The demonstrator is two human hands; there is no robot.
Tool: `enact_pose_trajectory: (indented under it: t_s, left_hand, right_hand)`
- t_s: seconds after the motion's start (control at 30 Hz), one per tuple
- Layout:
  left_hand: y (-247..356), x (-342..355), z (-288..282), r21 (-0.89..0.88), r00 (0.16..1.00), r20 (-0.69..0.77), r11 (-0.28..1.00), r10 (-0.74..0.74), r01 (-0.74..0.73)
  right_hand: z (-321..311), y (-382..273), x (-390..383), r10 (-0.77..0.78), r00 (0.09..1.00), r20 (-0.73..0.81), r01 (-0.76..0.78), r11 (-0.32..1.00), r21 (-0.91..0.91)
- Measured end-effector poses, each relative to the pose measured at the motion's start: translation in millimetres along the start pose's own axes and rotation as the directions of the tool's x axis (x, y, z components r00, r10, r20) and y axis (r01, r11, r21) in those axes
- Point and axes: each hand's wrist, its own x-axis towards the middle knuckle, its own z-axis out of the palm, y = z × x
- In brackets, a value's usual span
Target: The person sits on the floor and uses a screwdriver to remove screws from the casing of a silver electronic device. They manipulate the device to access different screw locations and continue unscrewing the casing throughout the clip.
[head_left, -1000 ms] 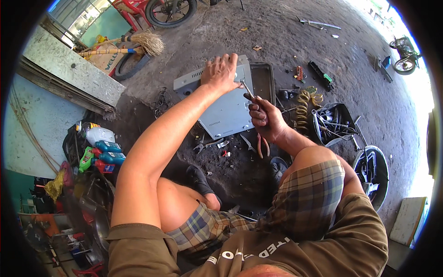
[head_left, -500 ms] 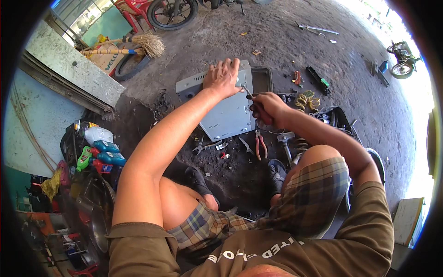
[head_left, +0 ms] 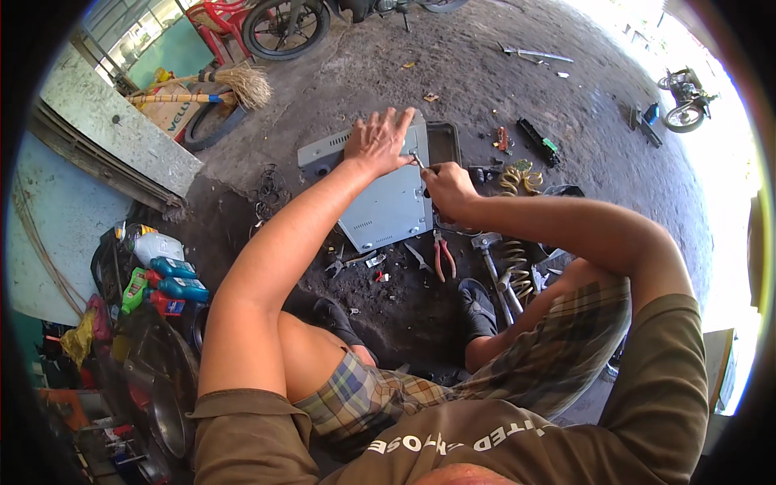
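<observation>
A pale grey metal case with vent slots lies on the dark ground in front of me. My left hand rests flat on its far part, fingers stretched and thumb pointing at the right edge. My right hand is closed round a screwdriver, whose handle is mostly hidden in the fist. The shaft meets the case's right edge beside my left thumb; the exact contact of the tip is too small to make out. Red-handled pliers lie just below the case.
A hammer, a coil spring and a black tray surround the case. Right of it are yellow coiled wire and a green-and-black part. Bottles stand left; a motorcycle is at the back.
My right elbow has swung outward and up, and my right fist has turned over the screwdriver. My right knee has shifted outward. The view has moved slightly; my left hand stays on the case.
</observation>
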Motion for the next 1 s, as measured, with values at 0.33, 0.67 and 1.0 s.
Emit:
enact_pose_trajectory:
  t_s: [0.33, 0.67, 1.0]
  left_hand:
    - [-19.4, 12.3, 16.5, -0.047, 0.997, -0.072, 0.999, -0.017, 0.013]
    - [-15.1, 12.6, 11.3, -0.061, 1.0, -0.013, 0.998, -0.024, 0.023]
    - [-16.3, 36.9, 0.0, -0.163, 0.999, 0.023, 0.986, 0.029, -0.025]
  right_hand:
    - [57.1, 11.9, -0.9, 0.164, 0.959, -0.23, 0.128, 0.473, 0.872]
    - [44.9, 28.0, 11.9, 0.005, 0.984, -0.176, 0.087, 0.855, 0.512]
    - [69.3, 76.3, 28.2, -0.031, 0.994, 0.103, -0.108, -0.306, 0.946]
